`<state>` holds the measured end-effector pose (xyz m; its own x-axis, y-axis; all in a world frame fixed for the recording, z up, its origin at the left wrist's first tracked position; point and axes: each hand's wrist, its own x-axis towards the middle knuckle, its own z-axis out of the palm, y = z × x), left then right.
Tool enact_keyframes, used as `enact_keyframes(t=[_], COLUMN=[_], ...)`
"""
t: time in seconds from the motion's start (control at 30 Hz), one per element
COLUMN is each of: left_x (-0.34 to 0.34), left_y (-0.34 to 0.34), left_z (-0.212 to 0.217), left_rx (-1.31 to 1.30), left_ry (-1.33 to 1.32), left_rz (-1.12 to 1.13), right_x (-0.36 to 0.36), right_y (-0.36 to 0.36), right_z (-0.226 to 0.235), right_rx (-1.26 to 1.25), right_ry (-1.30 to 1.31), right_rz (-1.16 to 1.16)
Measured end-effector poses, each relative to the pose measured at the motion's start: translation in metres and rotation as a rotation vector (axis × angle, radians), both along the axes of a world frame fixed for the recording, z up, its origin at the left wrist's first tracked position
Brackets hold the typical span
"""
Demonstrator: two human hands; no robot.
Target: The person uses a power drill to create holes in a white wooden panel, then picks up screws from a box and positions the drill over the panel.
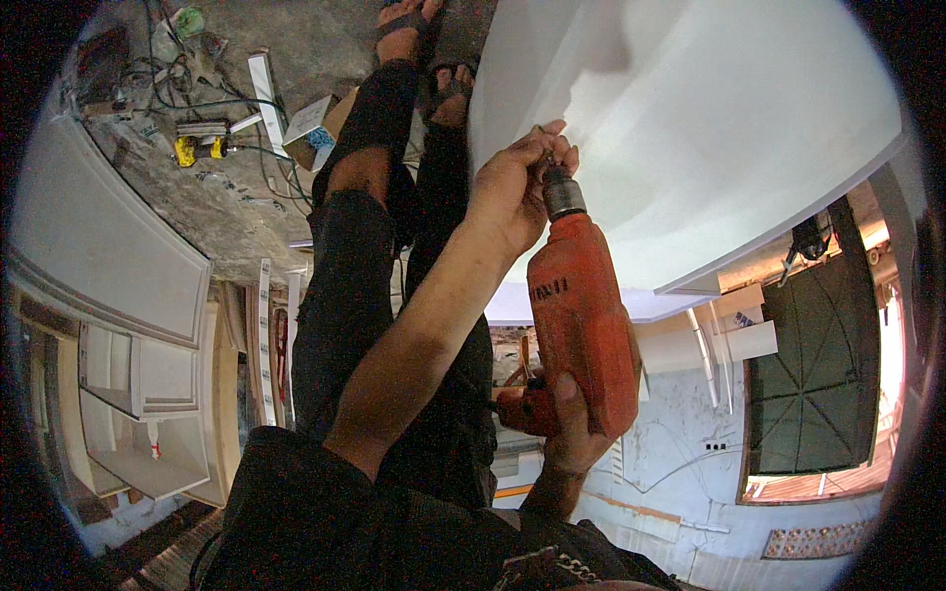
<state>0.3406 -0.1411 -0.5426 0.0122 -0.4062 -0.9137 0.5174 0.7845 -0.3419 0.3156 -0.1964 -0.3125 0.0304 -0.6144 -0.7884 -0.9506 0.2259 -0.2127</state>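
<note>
1. Our right hand [574,433] grips the red drill [583,315] low down.
2. Our left hand [512,182] closes just beyond its chuck [564,197], near the white panel [709,118].
3. Between them, its long axis points away from us.

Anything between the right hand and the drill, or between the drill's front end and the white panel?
Right hand to red drill: nothing visible; it grips the rear. Ahead of the chuck, the curled left hand is in the way, obscuring the tip; can't tell whether that meets the white panel.
</note>
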Motion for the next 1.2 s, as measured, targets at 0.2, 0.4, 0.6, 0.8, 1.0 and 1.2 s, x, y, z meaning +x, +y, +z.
enact_keyframes(t=[0.2,0.4,0.6,0.8,1.0,1.2], left_x=[0.004,0.004,0.014,0.018,0.016,0.034], left_y=[-0.001,-0.002,-0.002,-0.003,0.0,-0.002], left_z=[0.002,0.0,0.005,0.008,0.009,0.066], left_rx=[0.033,0.065,0.1,0.099,0.082,-0.153], left_ry=[0.052,0.067,0.092,0.078,0.008,-0.008], left_rz=[-0.031,-0.085,-0.083,-0.175,-0.188,-0.178], right_x=[0.012,0.016,0.031,0.039,0.054,0.059], right_y=[-0.004,-0.004,-0.011,-0.015,-0.02,-0.027], right_z=[0.001,-0.006,-0.006,-0.005,-0.008,-0.01], right_rx=[0.05,-0.016,0.054,0.078,0.118,0.149], right_ry=[0.067,-0.08,-0.014,-0.026,0.004,0.008], right_rz=[-0.066,0.238,0.169,0.096,0.146,0.221])
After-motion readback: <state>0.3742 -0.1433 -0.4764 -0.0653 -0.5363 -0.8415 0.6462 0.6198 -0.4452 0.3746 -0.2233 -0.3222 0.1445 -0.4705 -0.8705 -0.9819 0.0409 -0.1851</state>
